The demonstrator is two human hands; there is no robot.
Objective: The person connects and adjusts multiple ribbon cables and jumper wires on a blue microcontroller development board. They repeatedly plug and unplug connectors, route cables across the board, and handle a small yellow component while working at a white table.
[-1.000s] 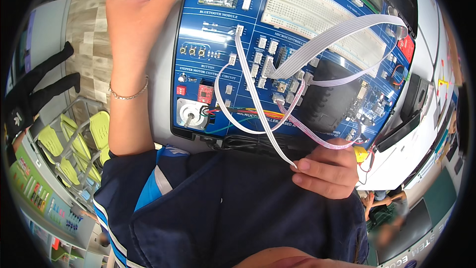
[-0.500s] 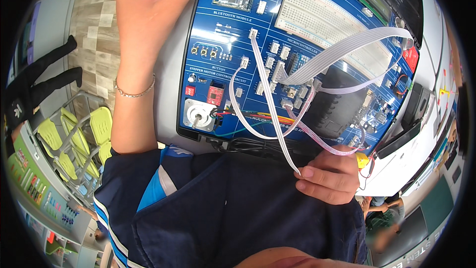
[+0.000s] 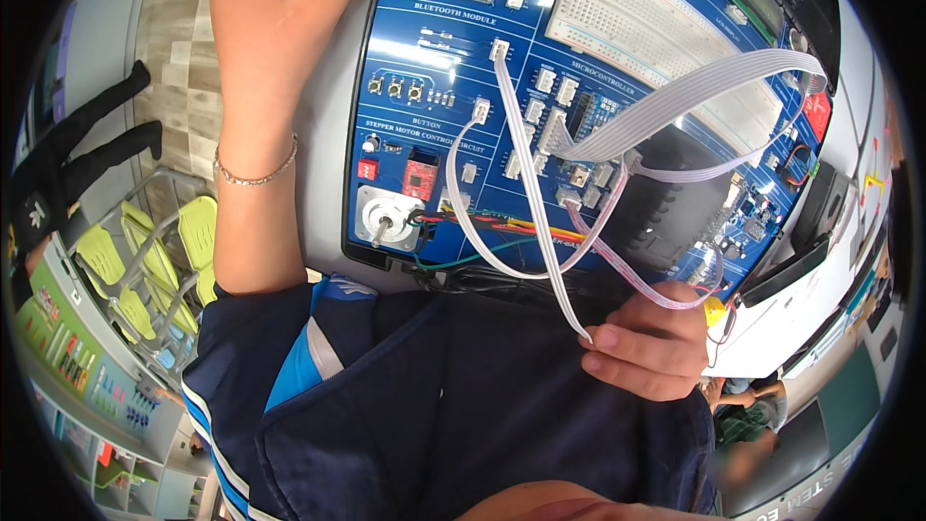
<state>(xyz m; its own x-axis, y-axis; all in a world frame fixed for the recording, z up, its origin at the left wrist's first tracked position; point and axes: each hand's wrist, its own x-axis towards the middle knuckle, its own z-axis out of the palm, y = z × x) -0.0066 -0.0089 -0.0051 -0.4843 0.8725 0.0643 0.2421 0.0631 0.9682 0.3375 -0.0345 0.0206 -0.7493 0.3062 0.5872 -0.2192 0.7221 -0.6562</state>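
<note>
A blue electronics trainer board [image 3: 453, 29] in a black case lies before me, carrying labelled modules, a white breadboard [image 3: 656, 34] and a stepper motor [image 3: 384, 216]. My right hand [image 3: 651, 345], closed, pinches the free end of a narrow white ribbon cable [image 3: 533, 198] near the board's front edge. The cable's other end is plugged into a white connector [image 3: 500, 50] below the Bluetooth module. A second white cable [image 3: 463, 207] loops from the connector beside the buttons toward the microcontroller area. My left hand [image 3: 275, 29] reaches the board's upper left side; its fingertips are cut off by the picture's top edge.
A wide grey ribbon cable [image 3: 704, 87] arches over the board's right side. Black cords [image 3: 473, 280] lie along its front edge. To the right is a white table [image 3: 762, 338]. Green chairs [image 3: 145, 260] stand on the left, where another person's dark-clothed legs [image 3: 96, 135] show.
The board sits slightly higher in view, and my left hand's fingertips have slipped out at the top. My right hand, still pinching the cable end, appears slightly farther right and lower.
</note>
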